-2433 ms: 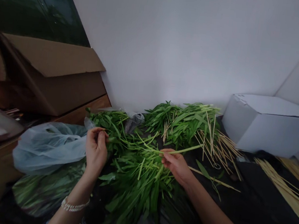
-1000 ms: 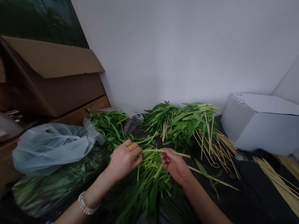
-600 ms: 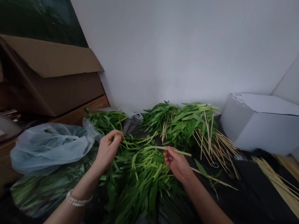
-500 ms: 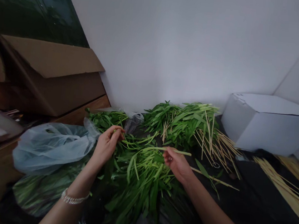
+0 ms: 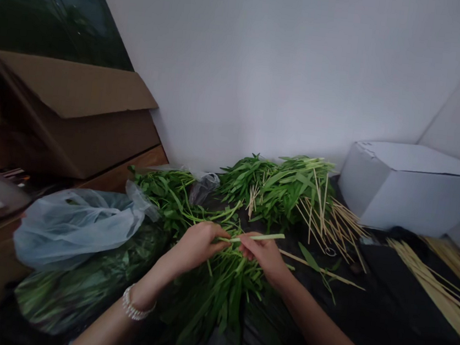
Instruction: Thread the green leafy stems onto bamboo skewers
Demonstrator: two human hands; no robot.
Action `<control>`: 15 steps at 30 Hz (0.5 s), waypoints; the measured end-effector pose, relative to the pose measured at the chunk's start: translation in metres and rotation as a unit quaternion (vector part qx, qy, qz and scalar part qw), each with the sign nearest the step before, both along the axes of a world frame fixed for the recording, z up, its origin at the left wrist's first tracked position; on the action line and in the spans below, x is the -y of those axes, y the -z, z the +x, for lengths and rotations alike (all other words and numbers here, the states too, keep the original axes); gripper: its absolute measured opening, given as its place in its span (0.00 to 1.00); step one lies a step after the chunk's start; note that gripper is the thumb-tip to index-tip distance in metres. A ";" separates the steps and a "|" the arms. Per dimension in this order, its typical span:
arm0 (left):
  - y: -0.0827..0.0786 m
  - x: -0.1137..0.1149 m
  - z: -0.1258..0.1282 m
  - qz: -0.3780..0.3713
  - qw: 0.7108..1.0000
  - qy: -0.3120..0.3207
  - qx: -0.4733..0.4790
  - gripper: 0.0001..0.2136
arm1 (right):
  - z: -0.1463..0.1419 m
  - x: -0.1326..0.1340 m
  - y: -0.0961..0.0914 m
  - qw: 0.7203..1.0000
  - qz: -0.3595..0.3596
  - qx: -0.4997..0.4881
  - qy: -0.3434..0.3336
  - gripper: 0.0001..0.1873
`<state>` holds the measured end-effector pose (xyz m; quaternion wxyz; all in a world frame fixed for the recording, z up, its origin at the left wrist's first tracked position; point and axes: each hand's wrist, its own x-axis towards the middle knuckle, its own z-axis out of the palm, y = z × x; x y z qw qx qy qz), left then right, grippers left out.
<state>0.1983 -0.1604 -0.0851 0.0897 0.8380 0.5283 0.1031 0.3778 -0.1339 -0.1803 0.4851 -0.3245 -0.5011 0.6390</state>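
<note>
Nearest: leafy heap [image 5: 226, 310] on the dark surface [image 5: 354, 325]. Over its stalks, left hand [image 5: 201, 244] and right hand [image 5: 262, 254] close together, both pinching one green stem [image 5: 273, 237], its end jutting past the right. Step: apparently working that stem; next move calls for steady pinches. Beyond: thin sticks [image 5: 340, 226], more greens [image 5: 296, 191].

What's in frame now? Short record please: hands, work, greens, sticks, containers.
left hand: closed on a green stem, white bracelet on wrist
right hand: pinching same stem, free end pointing right
greens: leafy pile below hands; more bunches near wall
sticks: thin tan sticks, right of bunches
containers: cardboard box and pale plastic bag, left; white box, right
</note>
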 end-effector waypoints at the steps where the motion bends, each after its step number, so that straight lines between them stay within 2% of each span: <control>1: 0.002 0.001 0.000 0.003 1.000 0.005 -0.011 0.11 | 0.000 0.000 0.000 1.000 -0.002 0.000 0.000 0.21; 10: 0.006 0.008 -0.001 0.079 0.996 -0.042 -0.023 0.08 | 0.006 0.000 -0.004 0.996 -0.050 -0.069 -0.007 0.19; 13: 0.007 0.007 -0.004 0.098 0.991 -0.086 0.013 0.08 | 0.005 0.001 -0.004 0.996 -0.047 -0.068 -0.023 0.19; 15: 0.007 0.005 -0.006 0.083 0.987 -0.119 0.070 0.09 | 0.004 0.002 -0.004 0.996 -0.048 -0.073 -0.033 0.19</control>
